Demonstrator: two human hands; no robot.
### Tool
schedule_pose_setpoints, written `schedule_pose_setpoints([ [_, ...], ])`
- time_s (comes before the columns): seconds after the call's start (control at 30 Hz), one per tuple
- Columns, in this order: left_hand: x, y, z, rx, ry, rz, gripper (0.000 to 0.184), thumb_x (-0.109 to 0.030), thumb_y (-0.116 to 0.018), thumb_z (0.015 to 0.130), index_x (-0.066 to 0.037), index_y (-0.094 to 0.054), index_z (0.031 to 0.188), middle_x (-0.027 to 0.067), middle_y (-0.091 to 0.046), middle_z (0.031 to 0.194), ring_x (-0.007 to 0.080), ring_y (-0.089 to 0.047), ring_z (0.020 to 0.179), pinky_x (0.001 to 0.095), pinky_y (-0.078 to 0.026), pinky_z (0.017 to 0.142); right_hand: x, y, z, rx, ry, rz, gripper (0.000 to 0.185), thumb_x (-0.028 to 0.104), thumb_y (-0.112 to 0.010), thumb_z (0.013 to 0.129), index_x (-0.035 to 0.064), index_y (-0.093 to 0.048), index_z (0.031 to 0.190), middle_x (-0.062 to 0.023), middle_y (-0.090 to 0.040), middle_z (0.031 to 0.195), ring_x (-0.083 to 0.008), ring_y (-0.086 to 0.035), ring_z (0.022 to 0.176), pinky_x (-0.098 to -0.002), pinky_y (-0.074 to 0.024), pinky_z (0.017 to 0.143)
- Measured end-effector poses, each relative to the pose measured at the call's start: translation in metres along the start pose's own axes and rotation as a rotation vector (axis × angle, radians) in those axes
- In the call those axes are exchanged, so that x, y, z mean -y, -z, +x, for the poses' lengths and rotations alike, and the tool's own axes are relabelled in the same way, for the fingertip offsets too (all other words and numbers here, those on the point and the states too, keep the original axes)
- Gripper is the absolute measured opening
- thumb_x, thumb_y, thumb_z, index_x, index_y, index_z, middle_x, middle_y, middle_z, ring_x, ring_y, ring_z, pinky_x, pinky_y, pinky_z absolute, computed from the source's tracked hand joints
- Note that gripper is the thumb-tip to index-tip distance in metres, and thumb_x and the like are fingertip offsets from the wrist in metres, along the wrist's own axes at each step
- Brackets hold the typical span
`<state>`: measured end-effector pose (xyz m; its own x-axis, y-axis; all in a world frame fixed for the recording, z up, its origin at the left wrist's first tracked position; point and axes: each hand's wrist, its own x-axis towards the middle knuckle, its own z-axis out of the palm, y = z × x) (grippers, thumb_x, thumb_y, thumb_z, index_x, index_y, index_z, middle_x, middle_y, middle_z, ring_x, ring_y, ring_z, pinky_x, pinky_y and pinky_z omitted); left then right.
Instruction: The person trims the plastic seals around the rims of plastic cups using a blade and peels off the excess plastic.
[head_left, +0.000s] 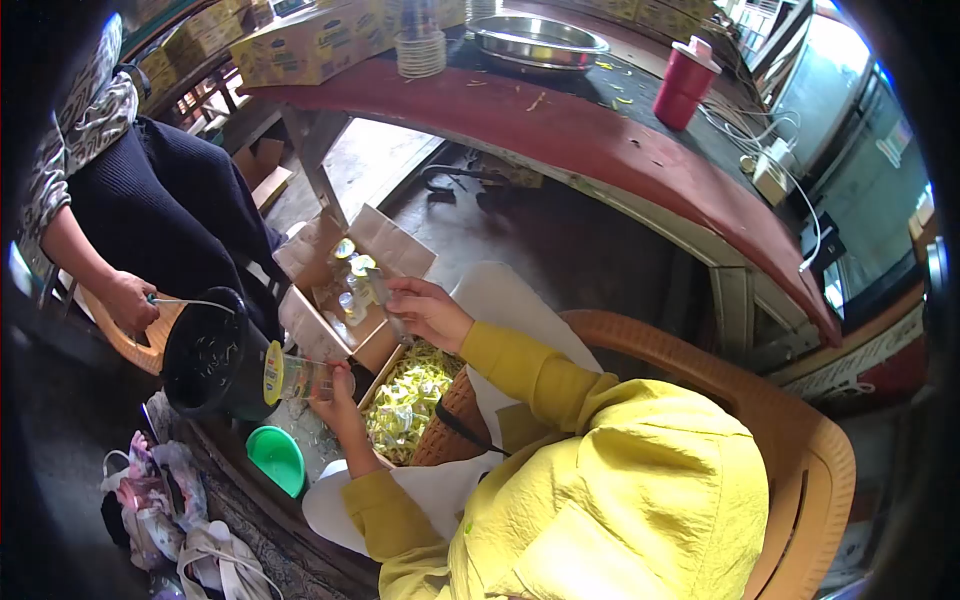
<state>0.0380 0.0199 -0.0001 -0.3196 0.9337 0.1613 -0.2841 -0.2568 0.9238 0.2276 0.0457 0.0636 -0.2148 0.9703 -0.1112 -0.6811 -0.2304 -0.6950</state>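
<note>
My left hand (pixel 340 393) is wrapped round a clear plastic jar (pixel 305 379) tipped on its side. The jar's round yellow lid (pixel 272 373) faces left, close to the black bucket. My right hand (pixel 428 312) has its fingers closed on a flat, greyish, see-through piece (pixel 378 290), whose kind I cannot make out. Just beyond that hand stands an open cardboard box (pixel 375 347) with several clear jars (pixel 350 300) with yellow labels inside. Below both hands, a container is filled with yellow-green and white shreds (pixel 410 395).
At left another person's hand (pixel 130 302) grips the handle of a black bucket (pixel 205 360). A green basin (pixel 276 458) sits on the floor. Cloth bags (pixel 190 530) lie lower left. A red-edged table (pixel 600 140) bears a steel tray (pixel 538 42) and a red tumbler (pixel 686 84).
</note>
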Motion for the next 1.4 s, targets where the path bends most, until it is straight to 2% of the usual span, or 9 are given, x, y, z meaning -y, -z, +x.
schedule_pose_setpoints([
  [0.13, 0.000, 0.011, 0.003, 0.058, -0.006, 0.061, 0.045, -0.002, -0.061, 0.076, 0.000, -0.040, 0.117, 0.0058, -0.056, 0.089, 0.0114, -0.052, 0.079, 0.0238, -0.042, 0.073, 0.003, -0.027, -0.008, 0.264, -0.015, 0.130, 0.032, 0.003, -0.058, 0.078, 0.0069, -0.048, 0.108, -0.0018, -0.057, 0.094, -0.0098, -0.055, 0.086, -0.0241, -0.0448, 0.074],
  [0.37, 0.016, 0.021, 0.006, 0.143, -0.026, 0.130, 0.046, 0.003, -0.064, 0.072, 0.000, -0.041, 0.112, 0.0080, -0.054, 0.102, 0.0144, -0.054, 0.089, 0.0260, -0.044, 0.077, -0.013, -0.068, -0.013, 0.460, -0.148, 0.344, 0.030, 0.001, -0.054, 0.080, 0.0062, -0.049, 0.109, -0.0057, -0.058, 0.101, -0.0136, -0.057, 0.090, -0.0268, -0.0447, 0.081],
  [0.47, 0.026, 0.028, 0.003, 0.247, 0.043, 0.136, 0.049, 0.002, -0.066, 0.070, 0.000, -0.041, 0.112, 0.0089, -0.052, 0.107, 0.0159, -0.052, 0.096, 0.0269, -0.044, 0.081, -0.019, -0.075, -0.012, 0.394, -0.120, 0.310, 0.031, 0.004, -0.056, 0.079, 0.0088, -0.049, 0.109, -0.0050, -0.059, 0.097, -0.0135, -0.057, 0.087, -0.0291, -0.0464, 0.077],
  [0.63, 0.003, 0.003, -0.017, 0.319, -0.099, 0.196, 0.055, 0.001, -0.070, 0.066, 0.000, -0.042, 0.113, 0.0096, -0.049, 0.113, 0.0167, -0.049, 0.102, 0.0284, -0.043, 0.084, -0.023, -0.064, -0.020, 0.459, -0.198, 0.338, 0.031, 0.002, -0.054, 0.080, 0.0069, -0.049, 0.111, -0.0065, -0.058, 0.101, -0.0141, -0.058, 0.088, -0.0286, -0.0481, 0.074],
  [0.77, 0.000, -0.001, -0.022, 0.237, -0.131, 0.097, 0.061, 0.000, -0.069, 0.067, -0.001, -0.036, 0.118, 0.0110, -0.047, 0.115, 0.0181, -0.048, 0.103, 0.0316, -0.039, 0.088, -0.029, -0.060, -0.024, 0.496, -0.271, 0.362, 0.033, 0.000, -0.054, 0.080, 0.0070, -0.048, 0.111, -0.0061, -0.058, 0.102, -0.0144, -0.058, 0.087, -0.0283, -0.0488, 0.074],
  [0.83, 0.007, 0.008, -0.025, 0.085, 0.025, -0.149, 0.056, 0.000, -0.070, 0.064, 0.000, -0.043, 0.114, 0.0103, -0.050, 0.111, 0.0173, -0.050, 0.100, 0.0307, -0.041, 0.086, -0.031, -0.057, -0.022, 0.466, -0.273, 0.379, 0.034, -0.001, -0.055, 0.079, 0.0070, -0.048, 0.111, -0.0057, -0.058, 0.101, -0.0143, -0.059, 0.084, -0.0278, -0.0490, 0.073],
  [0.93, 0.015, 0.031, -0.008, 0.168, 0.072, 0.043, 0.058, 0.000, -0.070, 0.063, 0.001, -0.042, 0.115, 0.0110, -0.050, 0.110, 0.0181, -0.050, 0.098, 0.0317, -0.040, 0.086, -0.037, -0.048, -0.020, 0.407, -0.284, 0.349, 0.034, -0.001, -0.055, 0.079, 0.0069, -0.048, 0.111, -0.0053, -0.059, 0.098, -0.0137, -0.059, 0.082, -0.0269, -0.0490, 0.074],
  [1.07, 0.030, 0.048, -0.002, 0.235, -0.107, 0.374, 0.061, -0.001, -0.073, 0.061, 0.001, -0.043, 0.114, 0.0115, -0.051, 0.108, 0.0193, -0.051, 0.096, 0.0316, -0.041, 0.085, -0.051, -0.026, -0.011, 0.343, -0.358, 0.236, 0.032, -0.001, -0.056, 0.079, 0.0072, -0.048, 0.109, -0.0042, -0.060, 0.094, -0.0121, -0.059, 0.082, -0.0257, -0.0494, 0.073],
  [1.4, 0.033, 0.019, -0.002, 0.117, -0.018, 0.422, 0.069, 0.000, -0.073, 0.063, 0.002, -0.034, 0.120, 0.0140, -0.046, 0.114, 0.0199, -0.049, 0.101, 0.0317, -0.039, 0.088, -0.040, 0.004, 0.015, -0.033, -0.281, 0.126, 0.038, 0.007, -0.063, 0.076, 0.0095, -0.047, 0.111, 0.0007, -0.056, 0.083, -0.0070, -0.055, 0.071, -0.0215, -0.0434, 0.056],
])
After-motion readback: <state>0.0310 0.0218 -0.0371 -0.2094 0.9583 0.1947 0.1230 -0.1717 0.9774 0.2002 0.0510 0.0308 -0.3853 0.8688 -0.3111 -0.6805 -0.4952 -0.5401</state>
